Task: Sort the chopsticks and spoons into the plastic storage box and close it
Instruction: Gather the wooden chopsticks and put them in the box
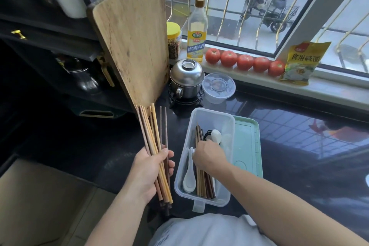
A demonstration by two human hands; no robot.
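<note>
Chopsticks (154, 146), pale and dark wood, gripped by left hand (148, 168); right hand (209, 156) pinches boxed ones

Daylit barred window (259, 6) above glossy black counter (299, 146)

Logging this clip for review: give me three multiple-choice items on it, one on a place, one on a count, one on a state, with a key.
1. Where is the green lid?
A. Closed on the box
B. Beside the box, on its right
C. On the sill

2. How many tomatoes are on the sill?
A. Three
B. Five
C. Seven

3. What is the left hand doing?
A. Gripping a bundle of chopsticks
B. Resting flat on the counter
C. Holding a spoon

Key: 1 B, the lid lies along the open box; 2 B, five stand in a row; 3 A, its fingers wrap the chopsticks held outside the box.
</note>
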